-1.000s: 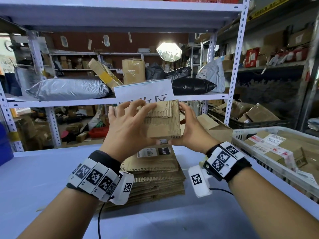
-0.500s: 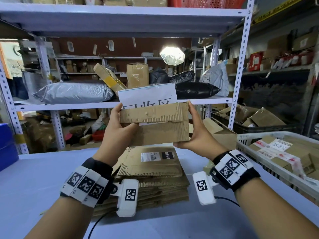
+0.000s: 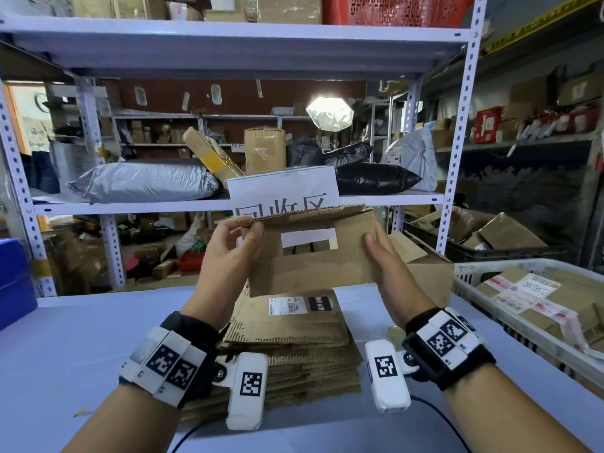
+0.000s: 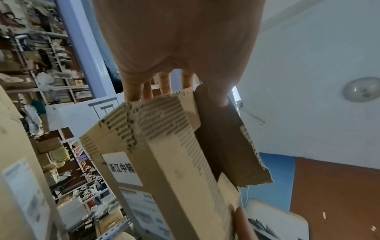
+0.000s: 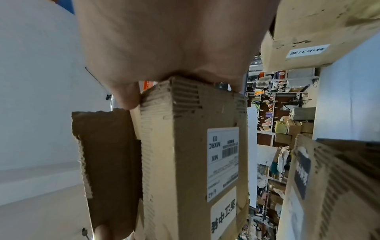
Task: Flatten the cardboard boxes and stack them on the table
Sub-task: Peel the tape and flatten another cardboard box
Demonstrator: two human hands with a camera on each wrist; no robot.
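Observation:
I hold a small brown cardboard box [image 3: 310,269] up in the air over the table, both ends open so I see through it. My left hand [image 3: 228,253] grips its left end, thumb on the raised top flap [image 3: 304,214], fingers behind. My right hand [image 3: 389,259] grips the right end. The wrist views show the box [image 4: 174,162] [image 5: 185,162] from below with white labels. Under it, a stack of flattened boxes [image 3: 287,341] lies on the blue table [image 3: 65,354].
A white basket [image 3: 490,282] of labelled boxes stands at the right. A brown box [image 3: 425,266] sits behind my right hand. A metal shelf [image 3: 130,207] with parcels and a white sign [image 3: 284,191] rises behind the table. A blue bin [image 3: 13,282] is at the left edge.
The box has been pulled open from a closed shape into a see-through tube, with its top flap lifted. My left hand shifted from the front face to the left end.

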